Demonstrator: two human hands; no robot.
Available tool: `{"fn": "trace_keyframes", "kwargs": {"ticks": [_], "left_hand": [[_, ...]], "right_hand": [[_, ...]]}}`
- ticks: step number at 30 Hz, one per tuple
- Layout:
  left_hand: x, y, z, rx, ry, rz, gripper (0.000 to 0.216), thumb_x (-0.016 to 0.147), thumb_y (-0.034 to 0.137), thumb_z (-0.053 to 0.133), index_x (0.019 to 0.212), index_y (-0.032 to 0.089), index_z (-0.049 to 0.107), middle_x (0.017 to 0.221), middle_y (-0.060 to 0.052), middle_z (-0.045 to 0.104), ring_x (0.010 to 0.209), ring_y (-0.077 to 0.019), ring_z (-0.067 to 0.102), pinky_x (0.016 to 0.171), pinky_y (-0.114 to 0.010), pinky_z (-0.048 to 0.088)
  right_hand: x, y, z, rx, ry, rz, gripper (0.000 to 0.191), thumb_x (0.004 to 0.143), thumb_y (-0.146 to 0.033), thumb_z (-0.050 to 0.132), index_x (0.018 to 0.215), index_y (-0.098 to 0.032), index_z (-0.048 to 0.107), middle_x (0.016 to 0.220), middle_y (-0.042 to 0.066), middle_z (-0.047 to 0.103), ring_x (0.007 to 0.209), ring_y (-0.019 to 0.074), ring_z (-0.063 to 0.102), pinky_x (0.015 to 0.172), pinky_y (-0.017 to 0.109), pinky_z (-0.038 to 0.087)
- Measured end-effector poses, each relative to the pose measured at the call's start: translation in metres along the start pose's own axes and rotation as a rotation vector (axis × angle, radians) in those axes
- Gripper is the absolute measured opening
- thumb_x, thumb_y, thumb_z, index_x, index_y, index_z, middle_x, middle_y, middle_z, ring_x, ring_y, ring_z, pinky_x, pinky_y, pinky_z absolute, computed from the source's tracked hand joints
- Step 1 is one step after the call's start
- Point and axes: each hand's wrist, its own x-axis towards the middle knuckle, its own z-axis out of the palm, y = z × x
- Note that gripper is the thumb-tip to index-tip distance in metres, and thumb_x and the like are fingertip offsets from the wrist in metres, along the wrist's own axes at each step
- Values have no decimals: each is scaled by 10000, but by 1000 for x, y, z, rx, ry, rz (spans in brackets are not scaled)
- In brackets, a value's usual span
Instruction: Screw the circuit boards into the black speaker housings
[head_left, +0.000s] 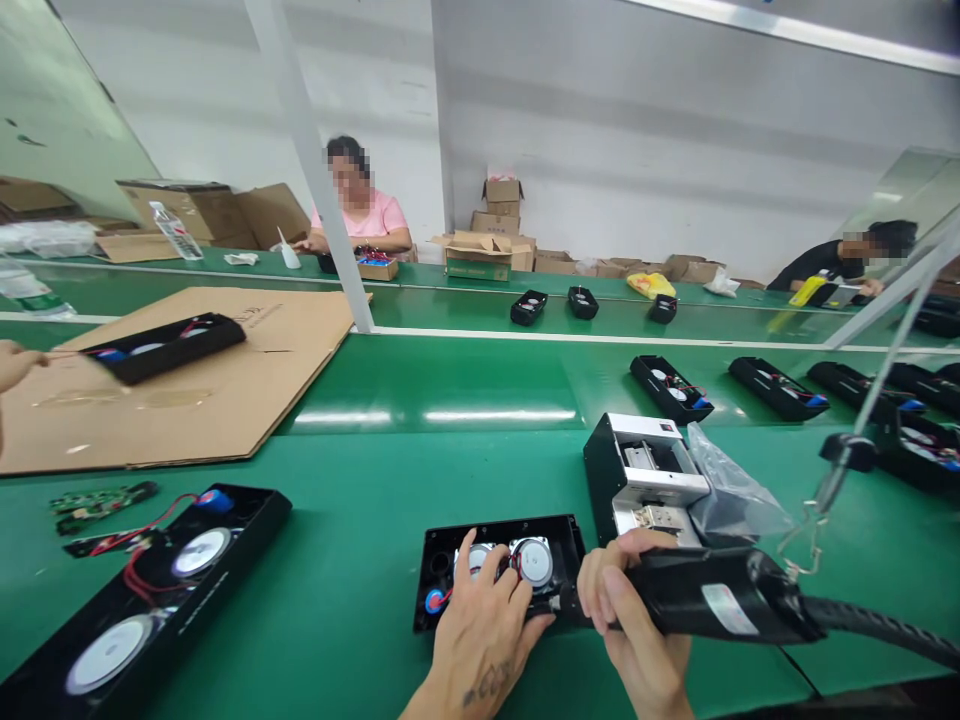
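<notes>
In front of me a black speaker housing (491,530) lies open side up, with two round silver speakers and a blue-capped part with red wires inside. My left hand (487,625) reaches over its front wall, fingers curved inside and thumb at the near edge, holding it. In my right hand (634,610) is a black electric screwdriver (712,598), held level and closed round by the fingers. Its tip points left into the housing's near right corner, close to my left thumb. My fingers hide what the tip touches.
A larger open housing (135,610) and green circuit boards (101,505) lie left. Behind the screwdriver stand a black-and-silver screw feeder (645,470) and a plastic bag (731,490). A hook (806,550) hangs right. More housings (671,388), flat cardboard (300,365), and co-workers are beyond.
</notes>
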Motion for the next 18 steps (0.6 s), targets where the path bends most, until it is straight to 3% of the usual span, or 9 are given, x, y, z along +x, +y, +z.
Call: {"fn": "trace_keyframes", "kwargs": {"ticks": [8,18], "left_hand": [[0,0,-1,-19,-4,-6,316,953,534,823,915,241,710,902,13,776,1109,-295,720,1324,-730,219],[0,-3,3,-27,21,20,363,991,555,783,856,230,693,847,10,771,1092,-282,727,1317,-712,222]], "right_hand": [[-2,3,6,-9,77,93,128,1067,-306,689,1150,-298,593,665,-105,556,503,77,520,523,217,448],[-14,15,4,-92,38,138,130,1049,-308,708,1102,-315,590,672,-101,561,494,95,495,510,234,426]]}}
